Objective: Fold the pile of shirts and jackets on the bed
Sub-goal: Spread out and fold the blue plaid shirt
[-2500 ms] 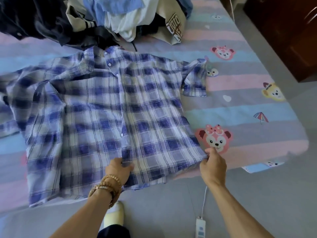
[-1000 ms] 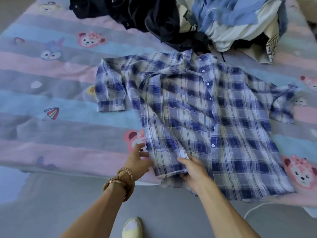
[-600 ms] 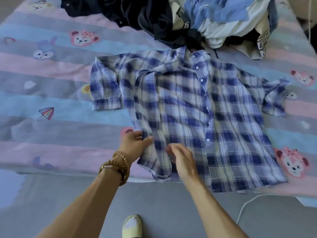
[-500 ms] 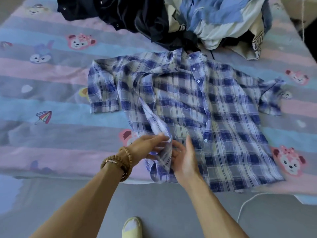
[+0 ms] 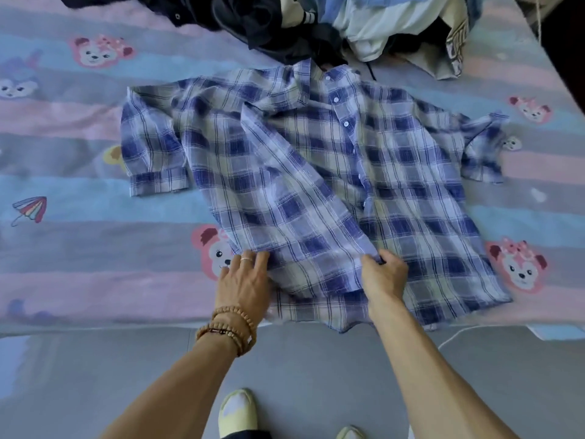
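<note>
A blue and white plaid short-sleeved shirt point(image 5: 316, 172) lies spread front-up on the bed, collar pointing away from me. Its left front panel is laid over towards the button row. My left hand point(image 5: 245, 280) rests flat with straight fingers on the shirt's lower left corner. My right hand point(image 5: 384, 274) pinches the bottom of the front panel's edge near the hem. The pile of shirts and jackets point(image 5: 316, 23), dark, white, blue and beige, sits beyond the collar at the top of the view.
The bed sheet point(image 5: 79, 160) is striped pink, blue and grey with cartoon bears. Its near edge runs just under my hands, with grey floor point(image 5: 95, 375) below. My slippered feet point(image 5: 237, 413) stand by the bed. A white cable point(image 5: 456, 335) hangs at the right.
Both hands moved from the shirt's right hem to its left side, lifted the left front panel, then laid it down flat; my left hand now presses the corner.
</note>
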{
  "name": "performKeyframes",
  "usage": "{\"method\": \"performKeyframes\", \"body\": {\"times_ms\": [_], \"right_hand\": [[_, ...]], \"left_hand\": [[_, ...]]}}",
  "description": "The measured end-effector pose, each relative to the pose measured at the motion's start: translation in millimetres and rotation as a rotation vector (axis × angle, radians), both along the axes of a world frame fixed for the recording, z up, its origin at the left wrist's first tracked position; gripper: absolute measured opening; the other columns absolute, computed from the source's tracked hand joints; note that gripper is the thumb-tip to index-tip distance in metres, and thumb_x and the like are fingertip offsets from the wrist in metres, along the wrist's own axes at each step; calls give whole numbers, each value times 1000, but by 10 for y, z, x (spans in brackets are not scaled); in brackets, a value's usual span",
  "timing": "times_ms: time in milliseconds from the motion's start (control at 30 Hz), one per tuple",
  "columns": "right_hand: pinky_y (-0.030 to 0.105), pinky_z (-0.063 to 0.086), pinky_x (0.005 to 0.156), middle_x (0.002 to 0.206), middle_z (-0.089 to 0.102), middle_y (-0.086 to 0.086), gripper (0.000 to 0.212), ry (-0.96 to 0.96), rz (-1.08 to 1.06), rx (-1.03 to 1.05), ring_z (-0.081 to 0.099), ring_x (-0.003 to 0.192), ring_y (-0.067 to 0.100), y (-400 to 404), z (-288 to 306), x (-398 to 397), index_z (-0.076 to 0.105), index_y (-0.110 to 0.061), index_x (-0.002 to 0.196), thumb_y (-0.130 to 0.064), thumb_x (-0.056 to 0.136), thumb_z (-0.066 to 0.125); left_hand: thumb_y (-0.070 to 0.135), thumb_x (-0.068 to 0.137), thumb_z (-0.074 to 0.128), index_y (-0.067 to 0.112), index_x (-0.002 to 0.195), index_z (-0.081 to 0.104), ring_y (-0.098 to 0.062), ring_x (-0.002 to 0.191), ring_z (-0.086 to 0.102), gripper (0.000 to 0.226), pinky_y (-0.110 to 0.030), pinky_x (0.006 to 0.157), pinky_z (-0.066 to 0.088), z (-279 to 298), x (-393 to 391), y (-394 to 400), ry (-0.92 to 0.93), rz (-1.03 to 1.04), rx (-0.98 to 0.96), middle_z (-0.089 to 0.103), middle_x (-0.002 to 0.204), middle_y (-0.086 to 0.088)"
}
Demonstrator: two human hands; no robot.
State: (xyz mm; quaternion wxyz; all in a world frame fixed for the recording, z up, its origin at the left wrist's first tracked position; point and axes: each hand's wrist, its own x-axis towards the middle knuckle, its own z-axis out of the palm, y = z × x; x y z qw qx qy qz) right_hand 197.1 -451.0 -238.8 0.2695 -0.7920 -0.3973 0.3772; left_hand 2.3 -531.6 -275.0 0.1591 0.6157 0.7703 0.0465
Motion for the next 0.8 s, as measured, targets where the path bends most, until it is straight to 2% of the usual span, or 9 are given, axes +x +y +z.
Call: {"method": "performKeyframes", "body": {"times_ms": [33, 100, 167, 267, 367, 433, 500, 600, 800], "right_hand": [[19, 26, 44, 62, 43, 3, 23, -38, 22, -27, 35, 51, 15, -26, 2, 93, 49, -4, 66, 1, 88, 53], [17, 27, 39, 61, 45, 3, 25, -84, 62, -70, 38, 50, 15, -75, -37, 221, 49, -6, 66, 0, 90, 55], [19, 32, 44, 61, 50, 4, 24, -80, 85, -101, 43, 50, 16, -112, -66, 274, 53, -7, 67, -3, 90, 57], [25, 36, 51, 57, 51, 2, 27, -114, 189, -179, 45, 50, 17, -178, -135, 287, 54, -10, 64, -5, 89, 60], [25, 34, 53, 57, 47, 3, 28, -201, 345, -278, 44, 52, 18, -284, -180, 254, 46, -14, 64, -12, 88, 62], [24, 31, 51, 59, 48, 4, 29, -246, 412, -285, 45, 53, 19, -318, -173, 211, 46, -14, 66, -24, 89, 61], [27, 29, 51, 60, 44, 4, 36, -264, 441, -248, 41, 54, 20, -313, -171, 182, 43, -13, 66, -32, 92, 58], [29, 32, 55, 62, 43, 7, 35, -229, 418, -185, 40, 57, 21, -311, -183, 221, 42, -11, 66, -26, 95, 54], [25, 31, 50, 63, 59, 11, 38, -322, 485, -179, 46, 55, 20, -548, -170, 335, 61, 1, 71, -29, 94, 59]], "left_hand": [[11, 76, 61, 12, 103, 59, -34, 85, 61, 28, -41, 68, 49, 15, -34, 18, -9, -15, 59, 62, 97, -10], [-4, 63, 68, 11, 80, 57, -32, 56, 59, 25, -32, 48, 41, 61, -128, -30, -22, 18, 105, 60, 70, -8], [-1, 63, 67, 10, 73, 55, -32, 46, 54, 19, -27, 44, 34, 130, -244, -196, -40, 112, 139, 56, 62, -8], [7, 72, 61, 11, 81, 56, -35, 59, 59, 11, -29, 49, 35, 192, -427, -507, 1, 241, 18, 58, 75, -8], [10, 69, 67, 11, 99, 53, -36, 78, 60, 33, -34, 55, 41, 164, -469, -577, 10, 294, -76, 57, 93, -10], [11, 52, 76, 9, 98, 55, -37, 77, 59, 50, -36, 54, 47, 138, -376, -474, 27, 171, -28, 57, 92, -13], [4, 45, 77, 9, 88, 58, -36, 70, 58, 48, -34, 49, 45, 125, -299, -363, 53, 71, 57, 58, 84, -13], [-14, 47, 68, 8, 75, 54, -36, 54, 55, 38, -27, 42, 32, 152, -348, -372, 35, 98, 87, 54, 71, -12], [-8, 57, 79, 6, 77, 56, -33, 49, 55, 33, -32, 41, 42, 231, -582, -702, -6, 89, 108, 53, 82, -14]]}}
